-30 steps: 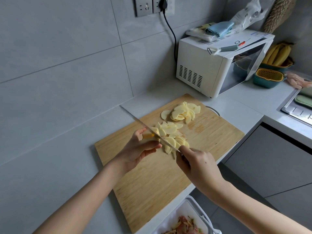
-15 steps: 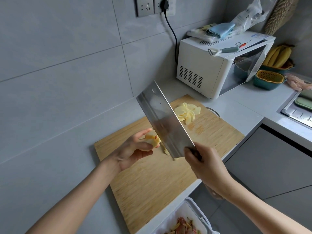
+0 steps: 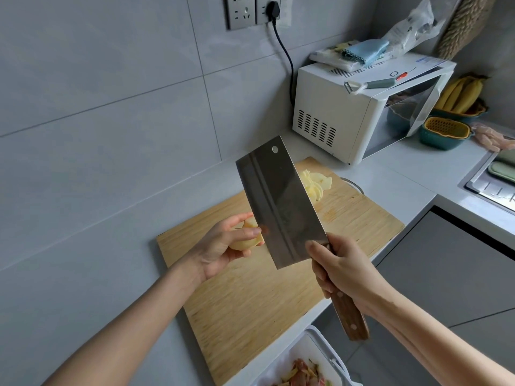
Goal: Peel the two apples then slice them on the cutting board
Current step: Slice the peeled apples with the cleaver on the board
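A wooden cutting board (image 3: 250, 299) lies on the grey counter. My left hand (image 3: 220, 246) holds a peeled apple piece (image 3: 248, 240) just above the board, fingers curled round it. My right hand (image 3: 345, 268) grips the wooden handle of a broad cleaver (image 3: 281, 204). The cleaver is raised, its flat side facing me, the blade next to the apple piece. A pile of pale apple slices (image 3: 316, 183) lies at the board's far end, partly hidden behind the blade.
A white microwave (image 3: 348, 112) stands behind the board with a peeler (image 3: 367, 85) and cloths on top. Bananas (image 3: 462, 93) and a yellow-green basket (image 3: 446, 132) sit at the right, beside the sink (image 3: 493, 179). A white bin with peels (image 3: 303, 369) stands below the counter edge.
The cleaver went from cutting on the board to being lifted with its flat side toward me. My left hand picked the apple piece up off the board.
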Demonstrator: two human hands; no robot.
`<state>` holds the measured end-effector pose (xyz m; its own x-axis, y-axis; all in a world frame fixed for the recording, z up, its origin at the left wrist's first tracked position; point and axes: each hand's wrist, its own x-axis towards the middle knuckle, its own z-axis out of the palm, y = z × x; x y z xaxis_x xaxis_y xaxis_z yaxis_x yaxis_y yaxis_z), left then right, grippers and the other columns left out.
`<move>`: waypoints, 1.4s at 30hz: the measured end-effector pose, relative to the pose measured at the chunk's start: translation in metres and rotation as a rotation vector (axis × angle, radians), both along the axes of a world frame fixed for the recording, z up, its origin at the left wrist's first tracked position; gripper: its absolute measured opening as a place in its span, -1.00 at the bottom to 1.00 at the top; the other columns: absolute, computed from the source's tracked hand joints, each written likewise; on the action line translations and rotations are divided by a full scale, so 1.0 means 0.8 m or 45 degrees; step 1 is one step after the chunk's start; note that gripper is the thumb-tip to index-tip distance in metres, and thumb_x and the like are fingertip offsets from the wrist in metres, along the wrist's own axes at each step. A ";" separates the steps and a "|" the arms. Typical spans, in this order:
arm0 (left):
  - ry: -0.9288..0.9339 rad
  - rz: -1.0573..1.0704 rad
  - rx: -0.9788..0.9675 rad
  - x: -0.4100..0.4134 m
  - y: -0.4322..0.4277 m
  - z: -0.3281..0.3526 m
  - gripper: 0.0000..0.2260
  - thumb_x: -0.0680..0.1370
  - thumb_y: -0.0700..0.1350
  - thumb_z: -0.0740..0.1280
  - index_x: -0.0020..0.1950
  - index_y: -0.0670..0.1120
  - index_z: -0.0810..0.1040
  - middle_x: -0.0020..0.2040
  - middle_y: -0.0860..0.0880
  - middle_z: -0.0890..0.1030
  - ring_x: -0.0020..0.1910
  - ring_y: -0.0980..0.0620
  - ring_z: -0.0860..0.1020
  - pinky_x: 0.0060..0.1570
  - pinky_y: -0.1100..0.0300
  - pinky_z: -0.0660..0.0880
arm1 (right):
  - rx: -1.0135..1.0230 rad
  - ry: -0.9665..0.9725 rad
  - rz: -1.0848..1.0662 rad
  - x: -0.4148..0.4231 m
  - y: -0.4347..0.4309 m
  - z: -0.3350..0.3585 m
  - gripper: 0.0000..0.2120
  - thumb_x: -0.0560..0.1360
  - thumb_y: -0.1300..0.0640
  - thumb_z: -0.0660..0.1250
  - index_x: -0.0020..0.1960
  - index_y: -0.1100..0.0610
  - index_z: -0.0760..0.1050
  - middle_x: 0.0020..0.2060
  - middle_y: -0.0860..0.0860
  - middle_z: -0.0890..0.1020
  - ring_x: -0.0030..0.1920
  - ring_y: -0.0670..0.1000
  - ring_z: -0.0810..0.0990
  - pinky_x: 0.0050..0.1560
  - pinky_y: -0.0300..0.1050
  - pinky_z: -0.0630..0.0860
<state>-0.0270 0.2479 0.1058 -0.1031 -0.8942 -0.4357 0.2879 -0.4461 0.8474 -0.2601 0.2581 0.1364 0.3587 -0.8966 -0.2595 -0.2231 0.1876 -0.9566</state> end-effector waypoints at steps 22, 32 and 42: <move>-0.429 -0.090 -0.039 0.008 0.001 -0.005 -0.40 0.21 0.03 0.54 0.21 0.02 0.46 0.19 -0.14 0.45 0.03 -0.16 0.50 -0.41 0.22 0.49 | 0.110 0.108 0.105 -0.009 0.007 0.002 -0.72 0.57 0.09 0.24 -0.27 0.18 0.41 -0.54 0.06 0.47 -0.58 -0.03 0.41 -0.49 -0.21 0.42; -0.968 -0.323 0.003 0.010 0.012 -0.058 -0.39 0.24 -0.04 0.61 0.21 0.12 0.46 0.18 0.01 0.47 0.09 0.02 0.47 -0.23 0.25 0.53 | 0.123 0.244 0.085 -0.015 0.007 -0.026 -0.76 0.57 0.12 0.22 -0.23 0.21 0.42 -0.53 0.07 0.48 -0.57 -0.03 0.41 -0.47 -0.17 0.42; -0.563 -0.074 0.171 0.013 0.014 -0.077 -0.61 0.62 0.19 0.04 -0.01 0.16 0.65 0.09 0.11 0.56 -0.01 0.01 0.52 -0.25 0.21 0.47 | 0.160 0.208 -0.029 -0.011 -0.002 -0.050 -0.78 0.55 0.19 0.22 -0.27 0.19 0.38 -0.53 0.08 0.46 -0.58 -0.02 0.39 -0.53 -0.20 0.40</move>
